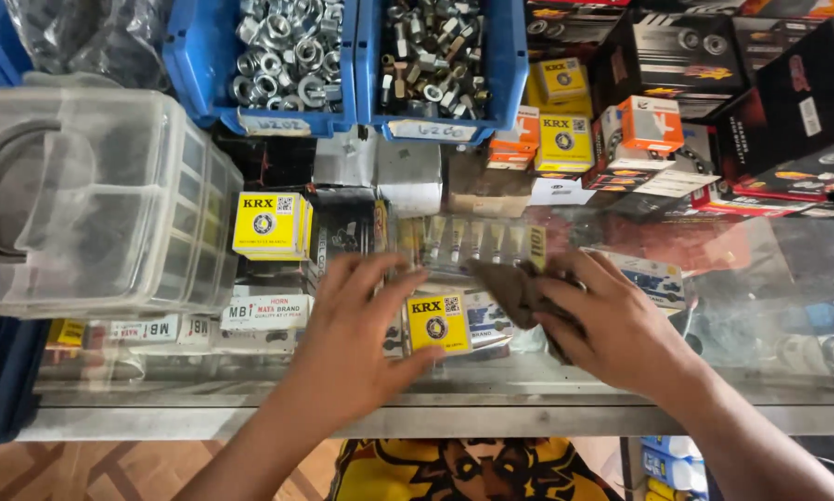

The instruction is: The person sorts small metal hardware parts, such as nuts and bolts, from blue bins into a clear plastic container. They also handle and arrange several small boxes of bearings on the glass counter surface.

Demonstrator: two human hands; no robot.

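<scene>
Small yellow box [438, 324] — under left hand [352, 339]

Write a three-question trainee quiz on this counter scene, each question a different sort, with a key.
1. True or false: the right hand holds a brown cloth against the glass counter.
2. The left hand touches: A) a blue bin, B) a small yellow box, C) a clear plastic container.
3. Fill in: the two blue bins at the back hold metal ____.

Key: 1 true; 2 B; 3 nuts and bolts.
</scene>
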